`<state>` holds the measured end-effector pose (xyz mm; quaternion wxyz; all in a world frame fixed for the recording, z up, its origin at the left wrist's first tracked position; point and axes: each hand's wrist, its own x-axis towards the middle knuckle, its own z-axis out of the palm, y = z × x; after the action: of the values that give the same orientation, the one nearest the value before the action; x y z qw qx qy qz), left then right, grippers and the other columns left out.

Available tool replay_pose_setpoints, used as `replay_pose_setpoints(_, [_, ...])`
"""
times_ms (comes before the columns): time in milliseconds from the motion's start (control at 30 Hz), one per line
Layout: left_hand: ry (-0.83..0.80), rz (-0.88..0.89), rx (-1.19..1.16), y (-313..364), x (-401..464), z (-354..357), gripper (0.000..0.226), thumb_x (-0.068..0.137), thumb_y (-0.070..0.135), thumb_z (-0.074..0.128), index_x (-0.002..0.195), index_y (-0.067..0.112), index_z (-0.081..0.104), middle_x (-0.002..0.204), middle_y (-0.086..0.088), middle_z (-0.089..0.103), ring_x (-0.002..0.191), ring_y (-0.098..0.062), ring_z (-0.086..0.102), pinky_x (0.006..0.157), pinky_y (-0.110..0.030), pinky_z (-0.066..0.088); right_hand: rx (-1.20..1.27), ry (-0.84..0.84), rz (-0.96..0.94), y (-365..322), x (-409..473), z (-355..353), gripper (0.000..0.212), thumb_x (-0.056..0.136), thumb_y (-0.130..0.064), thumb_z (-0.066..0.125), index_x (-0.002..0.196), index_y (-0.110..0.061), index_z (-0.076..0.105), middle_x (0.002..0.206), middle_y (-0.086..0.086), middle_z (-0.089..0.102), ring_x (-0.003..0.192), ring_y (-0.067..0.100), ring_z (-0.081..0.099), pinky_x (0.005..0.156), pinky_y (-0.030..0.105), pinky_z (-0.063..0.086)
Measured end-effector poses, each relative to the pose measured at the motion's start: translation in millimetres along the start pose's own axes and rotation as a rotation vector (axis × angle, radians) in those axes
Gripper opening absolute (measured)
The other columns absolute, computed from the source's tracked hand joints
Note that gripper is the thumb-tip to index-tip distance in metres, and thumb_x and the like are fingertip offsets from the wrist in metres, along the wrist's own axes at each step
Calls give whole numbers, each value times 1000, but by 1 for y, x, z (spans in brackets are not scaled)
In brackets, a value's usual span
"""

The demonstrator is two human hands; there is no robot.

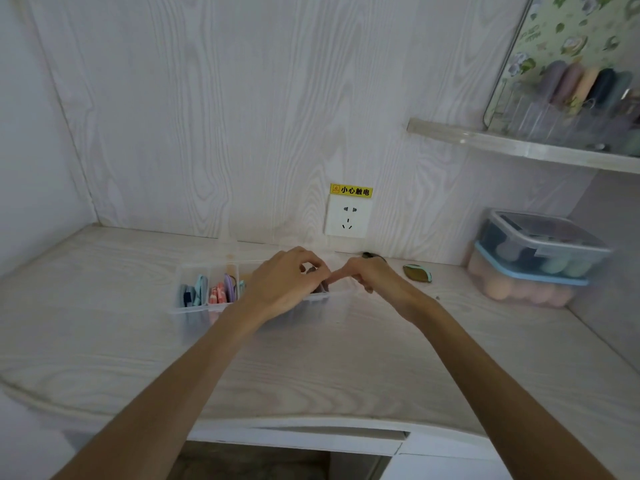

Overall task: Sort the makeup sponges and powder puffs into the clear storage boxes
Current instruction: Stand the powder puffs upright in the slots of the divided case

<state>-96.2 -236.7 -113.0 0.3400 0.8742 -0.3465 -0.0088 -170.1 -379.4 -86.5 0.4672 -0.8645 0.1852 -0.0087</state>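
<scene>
A long clear plastic divided storage box (194,308) lies lengthways on the pale wood-grain worktop (311,368), near the back wall. Its left compartments hold flat powder puffs standing on edge: blue and teal ones (194,293) in the leftmost, pink-and-white patterned ones (217,294) in the next, then a purple one (230,288). A dark brown puff (318,287) stands in a compartment further right, partly hidden. A loose olive-and-teal puff (417,273) lies flat on the worktop to the right of the box. At the far right stand two stacked clear lidded boxes (540,258); the lower holds peach egg-shaped sponges (498,289), the upper darker and green ones (561,265).
</scene>
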Motion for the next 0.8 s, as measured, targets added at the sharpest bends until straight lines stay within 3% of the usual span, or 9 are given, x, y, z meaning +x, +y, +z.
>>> replay_pose_setpoints(67, [-4, 0, 22, 0, 0, 1, 16, 81, 47, 60, 91, 36, 61, 102, 18, 55, 95, -6, 55, 81, -28, 46, 165, 3, 21, 10, 5, -9, 22, 86, -19, 58, 75, -10, 75, 62, -5, 42, 57, 8, 35, 60, 20, 32])
replay_pose_setpoints(133, [5, 4, 29, 0, 0, 0, 18, 77, 45, 65, 91, 35, 62, 101, 19, 54, 94, -6, 55, 81, -28, 46, 223, 154, -14, 24, 16, -19, 20, 87, -22, 58, 89, -12, 75, 69, -5, 54, 63, 8, 45, 63, 20, 37])
replay_pose_setpoints(233, [16, -5, 11, 2, -2, 0, 16, 76, 43, 66, 89, 36, 61, 101, 20, 55, 93, -5, 54, 79, -27, 45, -146, 522, 32, 52, 49, -33, 31, 93, -29, 53, 111, -9, 68, 111, 5, 66, 101, 20, 59, 84, 28, 46])
replay_pose_setpoints(300, [28, -7, 1, 2, -2, 0, 15, 76, 42, 67, 89, 35, 62, 99, 21, 56, 91, -3, 54, 77, -26, 44, -416, 492, 129, 63, 68, -35, 45, 96, -37, 46, 124, -3, 57, 130, 14, 52, 120, 29, 48, 96, 37, 43])
replay_pose_setpoints(367, [48, -8, -3, 3, -3, 0, 16, 76, 42, 67, 90, 34, 63, 97, 21, 56, 90, -3, 54, 77, -25, 44, -643, 403, 203, 66, 77, -32, 49, 97, -41, 42, 125, -2, 52, 133, 18, 43, 125, 32, 38, 98, 41, 38])
replay_pose_setpoints(433, [54, -5, 10, 4, -4, 0, 16, 77, 42, 67, 90, 34, 62, 96, 21, 56, 90, -3, 54, 77, -25, 43, -678, 387, 213, 64, 83, -30, 46, 96, -38, 45, 124, -2, 49, 132, 19, 42, 125, 33, 37, 97, 41, 38])
replay_pose_setpoints(533, [52, -9, 24, 5, -5, 0, 17, 77, 43, 66, 91, 34, 61, 96, 21, 55, 89, -3, 54, 75, -23, 41, -445, 418, 174, 58, 87, -30, 42, 90, -20, 56, 125, -2, 42, 126, 19, 51, 116, 33, 48, 89, 39, 44])
replay_pose_setpoints(600, [50, -15, 25, 5, -5, 0, 19, 78, 44, 66, 93, 34, 61, 98, 20, 57, 90, -3, 54, 75, -23, 40, -300, 442, 83, 47, 81, -31, 33, 89, -9, 57, 120, -5, 47, 118, 17, 59, 105, 30, 58, 78, 34, 46])
replay_pose_setpoints(800, [24, -24, 10, 4, -3, 0, 38, 79, 44, 66, 112, 32, 54, 100, 21, 52, 89, -3, 53, 80, -25, 43, -19, 544, -302, -10, 6, -18, 24, 81, -15, 72, 103, -17, 63, 84, 0, 69, 76, 12, 67, 71, 23, 53])
